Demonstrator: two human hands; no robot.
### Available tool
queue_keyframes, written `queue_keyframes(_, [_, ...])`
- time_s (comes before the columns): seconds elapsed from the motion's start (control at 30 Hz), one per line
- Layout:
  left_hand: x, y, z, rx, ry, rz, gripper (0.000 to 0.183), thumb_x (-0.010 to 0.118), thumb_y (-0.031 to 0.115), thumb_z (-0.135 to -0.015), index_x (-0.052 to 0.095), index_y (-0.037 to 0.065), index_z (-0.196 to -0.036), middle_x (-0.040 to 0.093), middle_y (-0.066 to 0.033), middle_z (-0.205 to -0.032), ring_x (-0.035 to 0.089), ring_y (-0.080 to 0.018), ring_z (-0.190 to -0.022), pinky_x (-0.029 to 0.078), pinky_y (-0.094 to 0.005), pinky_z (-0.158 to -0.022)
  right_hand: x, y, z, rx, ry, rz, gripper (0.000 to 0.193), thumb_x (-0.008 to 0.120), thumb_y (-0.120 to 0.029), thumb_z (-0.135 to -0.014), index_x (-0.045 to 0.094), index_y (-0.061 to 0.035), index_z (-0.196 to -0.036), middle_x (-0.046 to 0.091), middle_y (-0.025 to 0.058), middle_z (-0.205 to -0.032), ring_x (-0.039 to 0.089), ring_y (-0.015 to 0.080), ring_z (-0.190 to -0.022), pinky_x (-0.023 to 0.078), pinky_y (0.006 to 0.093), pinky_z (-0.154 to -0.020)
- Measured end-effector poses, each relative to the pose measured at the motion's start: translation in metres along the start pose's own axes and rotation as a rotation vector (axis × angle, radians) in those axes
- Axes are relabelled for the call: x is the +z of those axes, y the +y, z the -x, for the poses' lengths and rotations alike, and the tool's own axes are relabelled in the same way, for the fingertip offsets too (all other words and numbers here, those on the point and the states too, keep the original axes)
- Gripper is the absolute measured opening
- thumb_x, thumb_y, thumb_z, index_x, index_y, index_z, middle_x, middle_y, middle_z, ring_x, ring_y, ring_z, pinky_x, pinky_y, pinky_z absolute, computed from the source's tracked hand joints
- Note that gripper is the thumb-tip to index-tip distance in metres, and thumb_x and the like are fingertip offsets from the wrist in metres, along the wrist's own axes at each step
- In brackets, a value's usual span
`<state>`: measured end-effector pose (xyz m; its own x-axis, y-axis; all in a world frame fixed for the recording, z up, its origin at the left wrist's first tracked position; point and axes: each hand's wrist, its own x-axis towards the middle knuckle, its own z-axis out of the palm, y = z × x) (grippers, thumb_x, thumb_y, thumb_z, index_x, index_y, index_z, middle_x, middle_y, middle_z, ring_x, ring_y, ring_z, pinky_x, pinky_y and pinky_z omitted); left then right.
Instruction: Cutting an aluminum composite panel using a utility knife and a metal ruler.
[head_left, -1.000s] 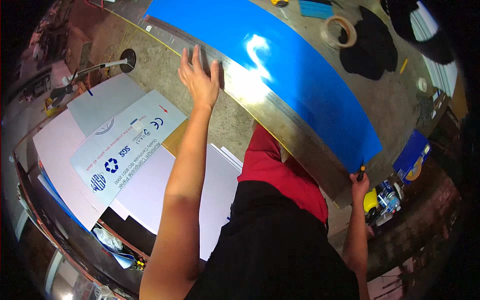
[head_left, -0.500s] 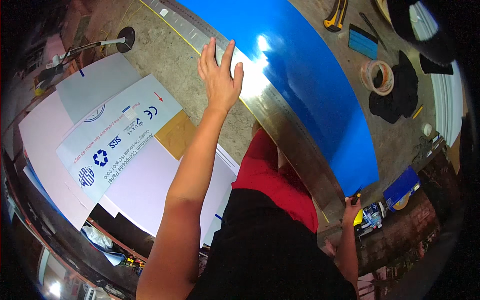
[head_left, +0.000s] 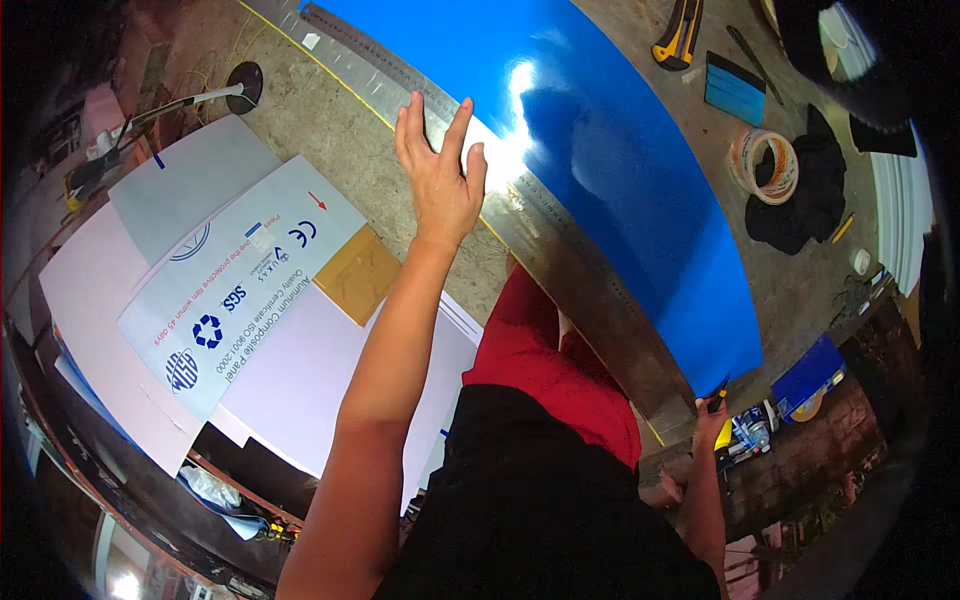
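Observation:
My left hand (head_left: 440, 185) lies with fingers spread on a long steel ruler (head_left: 560, 265), which runs diagonally from the upper left down to my right hand. Along the ruler's right side is a glossy blue sheet (head_left: 640, 190), its rounded side bent by the lens. At the sheet's near corner my right hand (head_left: 710, 418) is closed around a small knife (head_left: 717, 400) with a dark and yellow handle. The knife's tip is at the sheet's edge, but whether it touches cannot be made out.
At the far right lie a utility knife (head_left: 679, 35), a blue squeegee (head_left: 736, 88), a tape roll (head_left: 786, 185) and a black cloth (head_left: 815, 215). Printed panels (head_left: 250, 290) are stacked left. A spray bottle (head_left: 750, 432) and blue box (head_left: 808, 375) sit beyond my right hand.
The view has shifted slightly. My left hand's fingers are spread a little wider on the ruler. My right hand stays at the sheet's near corner with the knife.

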<state>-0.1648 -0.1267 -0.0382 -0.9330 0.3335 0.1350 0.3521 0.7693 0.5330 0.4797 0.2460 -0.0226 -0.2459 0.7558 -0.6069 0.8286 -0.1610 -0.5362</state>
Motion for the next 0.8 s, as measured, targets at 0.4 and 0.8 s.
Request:
queue_keyframes(0.4, [0.003, -0.003, 0.001, 0.033, 0.028, 0.007, 0.046, 0.06, 0.023, -0.101, 0.063, 0.021, -0.147, 0.026, -0.0256, -0.168, 0.022, -0.0491, -0.153, 0.021, -0.0601, -0.124, 0.003, -0.026, 0.008, -0.022, -0.057, 0.125, 0.021, 0.078, -0.018, -0.095, 0.059, -0.0099, -0.095, 0.056, -0.0048, -0.086, 0.051, 0.0107, -0.082, 0.044, 0.0309, -0.077])
queue_keyframes(0.8, [0.004, -0.004, 0.001, 0.031, 0.039, 0.011, 0.046, 0.062, 0.024, -0.1, 0.064, 0.021, -0.146, 0.028, -0.0259, -0.167, 0.023, -0.0508, -0.153, 0.02, -0.061, -0.124, -0.002, -0.018, 0.003, -0.044, -0.092, 0.133, 0.03, 0.084, -0.028, -0.091, 0.059, -0.0135, -0.098, 0.055, -0.0059, -0.09, 0.05, 0.01, -0.084, 0.043, 0.0299, -0.078])
